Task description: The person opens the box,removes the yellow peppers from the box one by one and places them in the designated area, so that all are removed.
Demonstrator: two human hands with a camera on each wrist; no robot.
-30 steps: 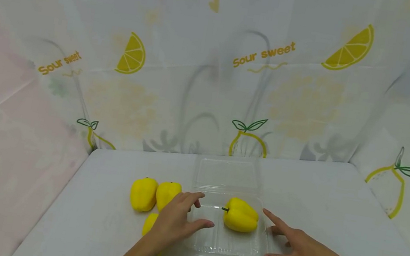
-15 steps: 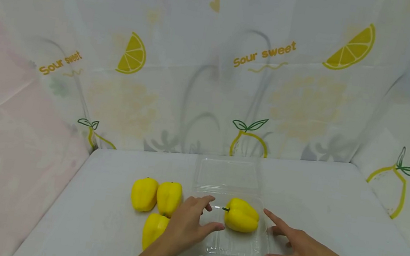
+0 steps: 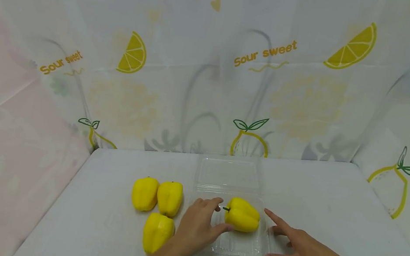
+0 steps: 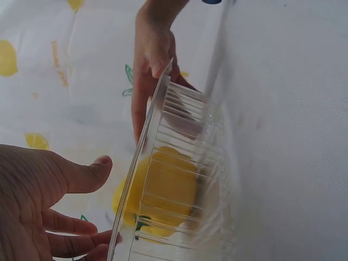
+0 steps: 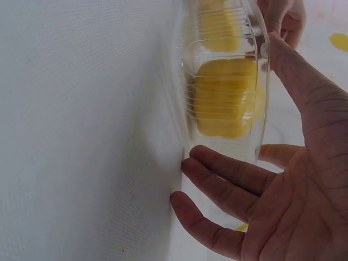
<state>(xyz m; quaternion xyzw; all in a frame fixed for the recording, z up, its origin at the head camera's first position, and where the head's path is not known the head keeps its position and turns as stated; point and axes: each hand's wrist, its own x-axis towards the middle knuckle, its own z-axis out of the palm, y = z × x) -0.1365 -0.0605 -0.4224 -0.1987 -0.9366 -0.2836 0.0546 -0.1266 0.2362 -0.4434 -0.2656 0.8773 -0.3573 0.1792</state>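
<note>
A yellow bell pepper (image 3: 242, 215) lies on its side in the clear plastic clamshell container (image 3: 238, 251), its green stem toward the left. My left hand (image 3: 196, 226) hovers over the container's left part, thumb and fingers spread apart, holding nothing. In the left wrist view, a gap shows between the left thumb (image 4: 98, 171) and the pepper. My right hand (image 3: 302, 251) rests against the container's right side, its spread thumb and index finger touching near the rim. The right wrist view shows the other right fingers (image 5: 217, 185) extended beside the container wall.
Three more yellow bell peppers stand together left of the container: one at back left (image 3: 144, 194), one beside it (image 3: 169, 199), one in front (image 3: 158, 232). The container's clear lid (image 3: 229, 173) lies folded back on the white table (image 3: 311, 188). A printed cloth (image 3: 170, 96) hangs behind.
My left hand has moved right, from beside the loose peppers to over the container near the pepper inside, uncovering the front loose pepper. The right hand has stayed in place.
</note>
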